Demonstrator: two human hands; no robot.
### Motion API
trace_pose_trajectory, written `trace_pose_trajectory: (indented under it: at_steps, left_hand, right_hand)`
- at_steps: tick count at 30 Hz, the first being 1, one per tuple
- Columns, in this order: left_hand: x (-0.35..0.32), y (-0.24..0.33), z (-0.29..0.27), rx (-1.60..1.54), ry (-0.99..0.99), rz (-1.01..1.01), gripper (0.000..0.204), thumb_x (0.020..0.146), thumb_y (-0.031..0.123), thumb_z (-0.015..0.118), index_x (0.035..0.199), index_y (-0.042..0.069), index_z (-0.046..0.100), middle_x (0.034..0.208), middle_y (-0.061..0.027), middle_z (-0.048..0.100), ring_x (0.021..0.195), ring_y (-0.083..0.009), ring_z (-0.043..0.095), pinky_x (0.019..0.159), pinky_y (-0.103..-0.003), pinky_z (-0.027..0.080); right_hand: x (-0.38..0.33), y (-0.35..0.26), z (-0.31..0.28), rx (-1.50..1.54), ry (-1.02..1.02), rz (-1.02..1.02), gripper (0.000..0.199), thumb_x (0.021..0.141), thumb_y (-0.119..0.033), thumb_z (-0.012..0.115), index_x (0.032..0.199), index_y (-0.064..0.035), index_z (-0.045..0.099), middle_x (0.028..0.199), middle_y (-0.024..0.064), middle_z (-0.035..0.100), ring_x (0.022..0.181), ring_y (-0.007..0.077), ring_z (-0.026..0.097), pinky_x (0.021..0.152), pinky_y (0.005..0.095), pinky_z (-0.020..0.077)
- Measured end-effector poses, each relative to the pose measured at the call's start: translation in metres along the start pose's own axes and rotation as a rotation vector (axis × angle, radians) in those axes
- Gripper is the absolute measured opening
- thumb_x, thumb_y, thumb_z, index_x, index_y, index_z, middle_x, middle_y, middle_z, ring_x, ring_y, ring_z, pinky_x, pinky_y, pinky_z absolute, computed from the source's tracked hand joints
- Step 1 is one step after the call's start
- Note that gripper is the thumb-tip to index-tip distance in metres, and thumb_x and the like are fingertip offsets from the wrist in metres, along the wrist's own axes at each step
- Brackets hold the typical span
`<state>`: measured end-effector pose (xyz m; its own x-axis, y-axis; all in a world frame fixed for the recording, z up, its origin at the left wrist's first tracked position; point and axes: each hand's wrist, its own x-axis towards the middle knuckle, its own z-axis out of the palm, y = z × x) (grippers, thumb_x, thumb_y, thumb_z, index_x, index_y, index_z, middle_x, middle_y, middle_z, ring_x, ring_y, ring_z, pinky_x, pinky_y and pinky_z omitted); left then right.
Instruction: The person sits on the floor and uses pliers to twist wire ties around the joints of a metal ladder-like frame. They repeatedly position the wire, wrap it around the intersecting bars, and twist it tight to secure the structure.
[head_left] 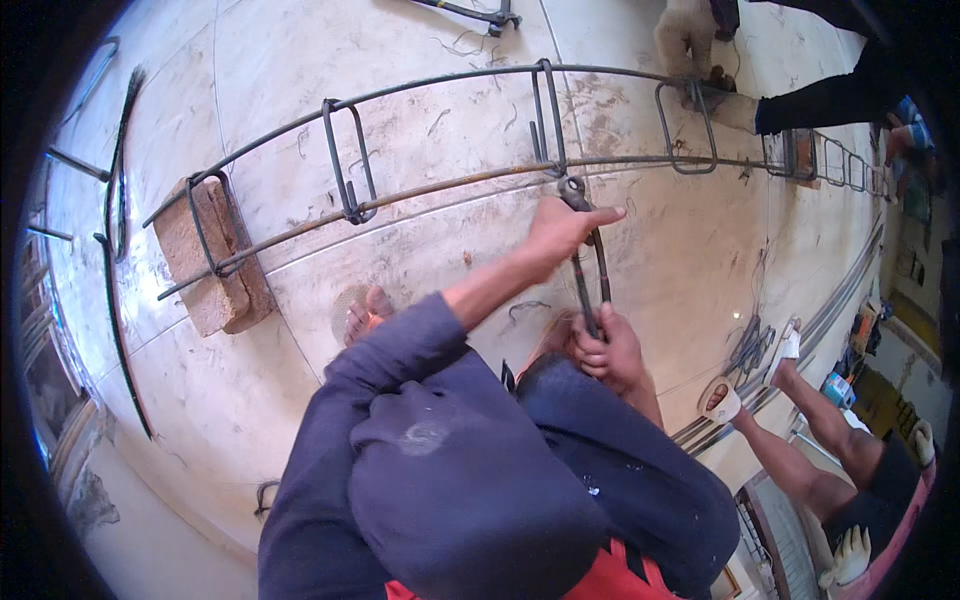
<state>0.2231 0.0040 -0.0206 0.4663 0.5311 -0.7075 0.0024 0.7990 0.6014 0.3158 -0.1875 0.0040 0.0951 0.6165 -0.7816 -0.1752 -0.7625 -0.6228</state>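
Note:
A rebar cage (450,190) of long bars and rectangular stirrups stretches across the floor in front of me. Just below its near bar are long-handled pincers (583,285), their jaws close to the foot of a stirrup (550,120). My right hand (612,350) is closed around the lower ends of the handles. At the neck of the tool, just behind the jaws, my left hand (560,238) wraps over it, one finger stretched out to the right. Part of the left hand's fingers is hidden, and any tie wire there is too small to make out.
A brick block (210,260) props up the cage's left end. Another person's arm or leg in a dark sleeve (820,105) reaches the cage at upper right. A seated person's legs (820,430) are at lower right, beside loose bars (835,290). Another tool (480,14) lies at the top.

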Motion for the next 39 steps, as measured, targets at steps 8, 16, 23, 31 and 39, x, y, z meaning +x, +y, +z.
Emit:
trace_pose_trajectory:
  at_steps: [8, 16, 23, 31, 39]
  left_hand:
    - [-0.004, 0.004, -0.001, -0.235, -0.048, -0.083, 0.032, 0.083, 0.032, 0.072, 0.074, 0.008, 0.053, 0.063, -0.0028, 0.055, 0.051, -0.0132, 0.056, 0.050, -0.028, 0.047]
    - [0.005, 0.002, 0.023, -0.328, 0.146, -0.073, 0.029, 0.085, 0.030, 0.069, 0.081, 0.005, 0.056, 0.070, -0.0039, 0.058, 0.060, -0.0142, 0.059, 0.055, -0.030, 0.047]
    - [-0.003, 0.003, -0.016, -0.284, -0.228, -0.021, 0.038, 0.082, 0.036, 0.074, 0.091, 0.002, 0.059, 0.084, -0.0070, 0.061, 0.072, -0.0177, 0.063, 0.074, -0.033, 0.054]
    - [0.000, -0.001, 0.021, -0.543, 0.100, -0.083, 0.037, 0.086, 0.026, 0.068, 0.065, 0.014, 0.040, 0.055, 0.0037, 0.034, 0.045, -0.0099, 0.035, 0.070, -0.035, 0.058]
    - [-0.006, 0.014, 0.009, -0.029, 0.117, 0.029, 0.038, 0.082, 0.037, 0.072, 0.065, 0.011, 0.050, 0.060, 0.0019, 0.045, 0.052, -0.0121, 0.045, 0.063, -0.031, 0.051]
  right_hand:
    - [-0.006, -0.026, 0.017, 0.484, -0.191, 0.170, 0.044, 0.095, -0.048, 0.050, 0.101, -0.0047, 0.055, 0.061, -0.0001, 0.045, 0.045, 0.0080, 0.039, 0.039, 0.0219, 0.0339]
    - [-0.019, -0.035, 0.014, -0.844, 0.650, -0.441, 0.036, 0.091, -0.026, 0.060, 0.111, 0.0037, 0.057, 0.087, 0.0219, 0.063, 0.084, 0.0395, 0.063, 0.071, 0.0430, 0.0495]
    - [0.003, -0.015, 0.006, 0.137, 0.000, 0.108, 0.054, 0.096, -0.055, 0.039, 0.084, -0.0048, 0.052, 0.054, 0.0033, 0.041, 0.043, 0.0128, 0.037, 0.039, 0.0261, 0.0316]
    - [-0.021, -0.024, 0.018, -0.193, 0.357, -0.030, 0.054, 0.098, -0.047, 0.044, 0.081, 0.0010, 0.061, 0.061, 0.0090, 0.060, 0.054, 0.0183, 0.057, 0.049, 0.0312, 0.0420]
    - [-0.011, -0.010, 0.006, -0.228, 0.194, -0.166, 0.051, 0.095, -0.051, 0.048, 0.082, -0.0018, 0.054, 0.055, 0.0055, 0.050, 0.048, 0.0174, 0.051, 0.043, 0.0338, 0.0423]
